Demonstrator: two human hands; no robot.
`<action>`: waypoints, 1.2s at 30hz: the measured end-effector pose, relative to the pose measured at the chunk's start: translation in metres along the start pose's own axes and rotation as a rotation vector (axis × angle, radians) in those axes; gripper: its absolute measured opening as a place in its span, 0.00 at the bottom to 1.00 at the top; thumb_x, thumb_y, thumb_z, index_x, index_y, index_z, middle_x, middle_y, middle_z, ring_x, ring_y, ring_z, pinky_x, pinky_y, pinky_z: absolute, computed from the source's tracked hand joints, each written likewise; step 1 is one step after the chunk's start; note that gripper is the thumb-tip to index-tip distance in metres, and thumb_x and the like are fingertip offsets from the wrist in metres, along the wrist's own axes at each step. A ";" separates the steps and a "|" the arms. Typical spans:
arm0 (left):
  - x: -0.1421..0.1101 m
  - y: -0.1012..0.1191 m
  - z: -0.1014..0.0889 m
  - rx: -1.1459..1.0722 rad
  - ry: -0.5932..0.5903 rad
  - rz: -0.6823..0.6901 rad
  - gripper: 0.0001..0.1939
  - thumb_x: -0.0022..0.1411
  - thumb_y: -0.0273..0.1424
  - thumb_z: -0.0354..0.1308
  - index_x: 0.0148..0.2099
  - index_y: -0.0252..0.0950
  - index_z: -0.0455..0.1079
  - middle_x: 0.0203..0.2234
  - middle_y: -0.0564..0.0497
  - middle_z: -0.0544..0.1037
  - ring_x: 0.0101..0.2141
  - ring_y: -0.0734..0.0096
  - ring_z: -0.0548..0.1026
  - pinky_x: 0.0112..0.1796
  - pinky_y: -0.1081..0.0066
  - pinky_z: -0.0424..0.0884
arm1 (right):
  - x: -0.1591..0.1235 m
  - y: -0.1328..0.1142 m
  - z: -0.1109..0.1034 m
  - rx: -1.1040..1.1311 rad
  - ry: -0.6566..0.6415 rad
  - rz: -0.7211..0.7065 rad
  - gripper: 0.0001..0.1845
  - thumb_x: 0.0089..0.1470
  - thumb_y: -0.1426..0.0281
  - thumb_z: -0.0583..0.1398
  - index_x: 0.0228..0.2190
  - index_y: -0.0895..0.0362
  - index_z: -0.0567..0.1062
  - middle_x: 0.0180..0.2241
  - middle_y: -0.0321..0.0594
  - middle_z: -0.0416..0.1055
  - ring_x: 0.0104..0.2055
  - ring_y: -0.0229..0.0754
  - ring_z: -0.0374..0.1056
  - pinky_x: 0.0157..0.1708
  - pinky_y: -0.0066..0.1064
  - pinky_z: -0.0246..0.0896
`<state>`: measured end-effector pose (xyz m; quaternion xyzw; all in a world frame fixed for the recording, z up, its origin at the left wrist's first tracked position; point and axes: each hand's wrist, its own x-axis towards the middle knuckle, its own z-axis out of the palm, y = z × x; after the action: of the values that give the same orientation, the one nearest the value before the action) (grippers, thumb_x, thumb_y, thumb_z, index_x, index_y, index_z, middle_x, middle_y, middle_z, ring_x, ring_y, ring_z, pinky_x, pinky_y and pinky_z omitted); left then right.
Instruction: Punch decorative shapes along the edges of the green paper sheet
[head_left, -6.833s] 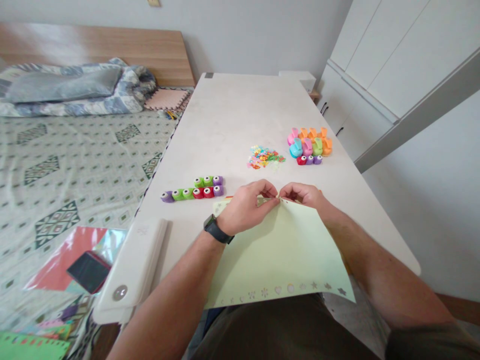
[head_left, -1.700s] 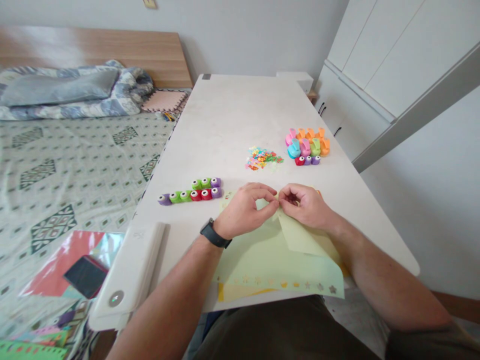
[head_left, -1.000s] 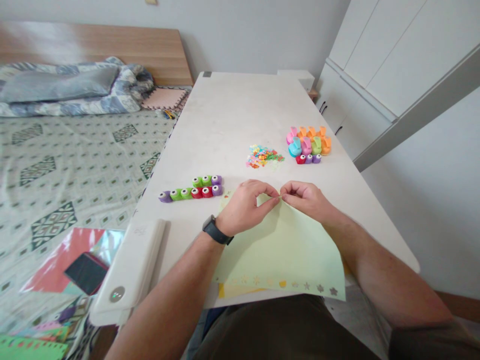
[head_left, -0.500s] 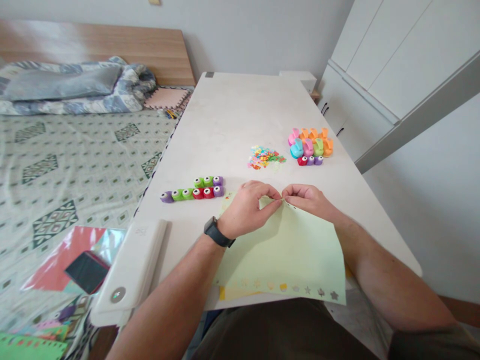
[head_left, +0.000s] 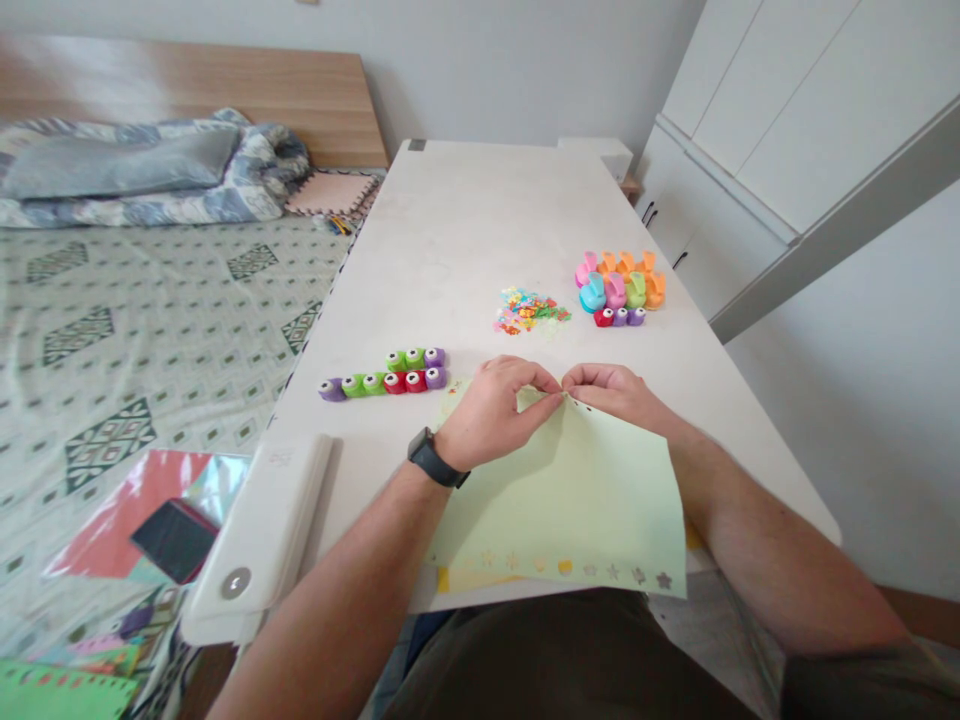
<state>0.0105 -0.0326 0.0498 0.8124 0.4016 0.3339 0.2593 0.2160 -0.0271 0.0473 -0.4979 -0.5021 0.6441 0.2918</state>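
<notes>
Both hands pinch far edge of pale green paper sheet; little change over the last half second.

Left hand and right hand: each grip pressed together on the sheet's far edge, thumbs nearly touching, same as 0.5 s ago. The fold seen 1.7 s ago is gone, sheet now flat. Its near edge, with the row of punched shapes, overhangs the white worktop front edge, over a yellow sheet. Open room: whole far half of worktop. Row of small purple, green and red punches just left of left hand; confetti pile of coloured cut-outs and cluster of pink, orange, blue punches well apart ahead. White flat device at left worktop edge. No containers seen.
</notes>
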 end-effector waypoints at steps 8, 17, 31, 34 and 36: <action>0.000 0.000 0.000 0.003 -0.004 0.007 0.05 0.65 0.33 0.58 0.39 0.39 0.74 0.36 0.50 0.81 0.40 0.65 0.76 0.47 0.62 0.68 | -0.001 0.001 0.002 0.071 -0.002 0.002 0.11 0.46 0.65 0.67 0.30 0.58 0.75 0.23 0.32 0.70 0.23 0.33 0.63 0.25 0.26 0.56; -0.001 0.000 -0.001 0.000 0.003 0.019 0.05 0.65 0.32 0.58 0.39 0.38 0.74 0.36 0.51 0.80 0.41 0.66 0.76 0.47 0.63 0.68 | -0.005 -0.004 0.005 0.065 0.023 -0.004 0.12 0.46 0.63 0.66 0.30 0.58 0.74 0.22 0.32 0.69 0.22 0.33 0.62 0.25 0.27 0.55; -0.001 0.000 -0.001 -0.012 -0.001 0.006 0.04 0.65 0.32 0.59 0.39 0.38 0.74 0.36 0.52 0.80 0.41 0.67 0.76 0.46 0.64 0.68 | 0.001 0.002 -0.002 0.005 -0.013 -0.015 0.14 0.47 0.62 0.67 0.31 0.58 0.74 0.24 0.33 0.70 0.25 0.34 0.63 0.24 0.27 0.55; -0.001 0.000 -0.001 -0.014 -0.002 -0.001 0.05 0.65 0.32 0.59 0.39 0.39 0.74 0.36 0.52 0.80 0.41 0.67 0.76 0.47 0.64 0.68 | 0.000 0.002 -0.004 -0.037 -0.030 -0.054 0.14 0.47 0.62 0.67 0.31 0.58 0.75 0.25 0.34 0.71 0.26 0.35 0.64 0.25 0.28 0.56; -0.001 0.000 0.000 -0.011 -0.008 -0.007 0.05 0.65 0.33 0.58 0.39 0.39 0.74 0.36 0.52 0.80 0.41 0.66 0.76 0.47 0.63 0.68 | -0.001 0.001 -0.004 -0.043 -0.035 -0.070 0.14 0.48 0.61 0.67 0.32 0.58 0.75 0.26 0.35 0.72 0.26 0.36 0.64 0.26 0.28 0.57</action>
<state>0.0099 -0.0332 0.0500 0.8109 0.4014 0.3322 0.2666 0.2202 -0.0268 0.0464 -0.4748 -0.5381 0.6311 0.2947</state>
